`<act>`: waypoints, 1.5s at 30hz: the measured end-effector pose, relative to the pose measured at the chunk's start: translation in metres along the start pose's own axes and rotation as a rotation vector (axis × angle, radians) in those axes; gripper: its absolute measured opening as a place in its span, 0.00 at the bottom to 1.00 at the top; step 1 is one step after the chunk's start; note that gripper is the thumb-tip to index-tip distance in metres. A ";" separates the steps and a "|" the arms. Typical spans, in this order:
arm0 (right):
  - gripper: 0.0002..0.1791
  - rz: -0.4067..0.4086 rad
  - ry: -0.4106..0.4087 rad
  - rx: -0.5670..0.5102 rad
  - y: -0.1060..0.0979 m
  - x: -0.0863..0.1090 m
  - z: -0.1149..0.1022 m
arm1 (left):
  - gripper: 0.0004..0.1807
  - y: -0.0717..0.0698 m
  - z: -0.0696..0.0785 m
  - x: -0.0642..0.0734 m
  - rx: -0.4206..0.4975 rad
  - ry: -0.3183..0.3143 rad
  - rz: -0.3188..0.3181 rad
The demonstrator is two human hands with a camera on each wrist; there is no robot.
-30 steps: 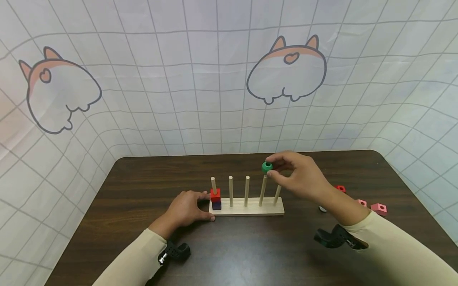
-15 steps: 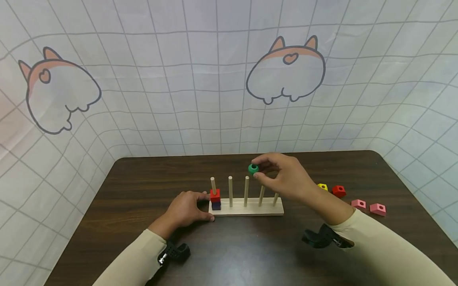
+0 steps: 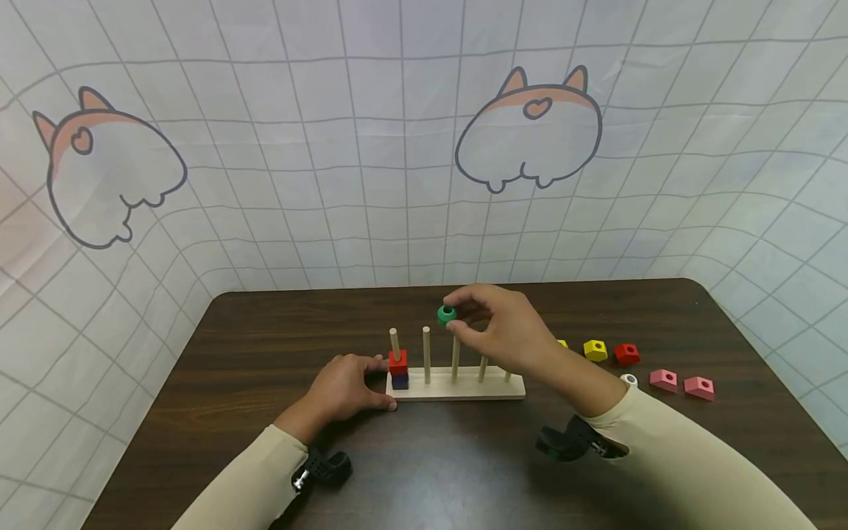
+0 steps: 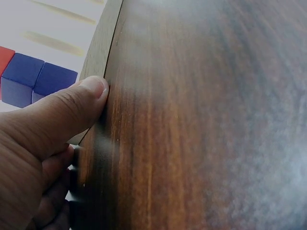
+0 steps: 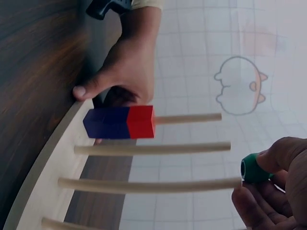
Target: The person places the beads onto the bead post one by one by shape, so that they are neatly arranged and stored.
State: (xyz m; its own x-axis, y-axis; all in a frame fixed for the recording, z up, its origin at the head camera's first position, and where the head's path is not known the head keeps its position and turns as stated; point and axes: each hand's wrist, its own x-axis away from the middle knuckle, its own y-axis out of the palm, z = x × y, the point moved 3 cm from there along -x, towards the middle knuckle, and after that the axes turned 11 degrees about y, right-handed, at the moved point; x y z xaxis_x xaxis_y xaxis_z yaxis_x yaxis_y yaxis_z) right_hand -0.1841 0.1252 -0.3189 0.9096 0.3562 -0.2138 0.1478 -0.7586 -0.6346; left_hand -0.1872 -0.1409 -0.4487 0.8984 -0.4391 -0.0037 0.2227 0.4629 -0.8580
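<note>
My right hand (image 3: 506,327) pinches a green bead (image 3: 447,316) with a hole through it. The bead hangs near the tops of the second and third pegs from the left, apart from the second. At the left end of the wooden peg board (image 3: 497,392), my left hand (image 3: 349,386) grips the base, thumb (image 4: 93,91) along its front edge. Two dark blue blocks (image 5: 108,122) with a red block (image 5: 142,121) on top are threaded on the leftmost peg. The other pegs carry nothing that I can see. My right hand partly covers the pegs farther right.
Right of the board lie a yellow block (image 3: 595,350), a red block (image 3: 626,354) and two pink blocks (image 3: 663,380). A white ring-like piece (image 3: 629,380) sits by my right sleeve, and another yellow piece (image 3: 562,344) shows behind that forearm. A curtain (image 3: 411,147) hangs behind the table.
My right hand has carried the green bead leftward, from above the fourth peg to between the second and third. Loose pieces behind that arm have come into sight. The left hand stays put.
</note>
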 end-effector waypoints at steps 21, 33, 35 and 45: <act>0.14 0.012 0.053 -0.039 0.024 -0.004 -0.010 | 0.39 0.001 -0.002 -0.001 0.023 -0.001 -0.001; 0.13 0.074 0.020 -0.012 0.036 0.002 -0.013 | 0.38 0.001 -0.002 -0.001 0.012 0.007 0.005; 0.14 0.085 0.025 -0.009 0.039 0.003 -0.012 | 0.38 0.000 -0.001 0.000 0.010 0.008 0.005; 0.14 0.154 0.020 0.002 0.052 0.008 -0.002 | 0.37 -0.001 -0.001 -0.001 0.019 -0.004 -0.002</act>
State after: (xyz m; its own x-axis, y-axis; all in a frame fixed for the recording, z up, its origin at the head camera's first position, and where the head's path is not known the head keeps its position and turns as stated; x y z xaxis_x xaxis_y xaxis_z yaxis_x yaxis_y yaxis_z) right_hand -0.1688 0.0878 -0.3521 0.9290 0.2249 -0.2940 0.0053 -0.8022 -0.5970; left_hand -0.1885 -0.1420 -0.4486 0.8994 -0.4371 0.0003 0.2319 0.4767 -0.8479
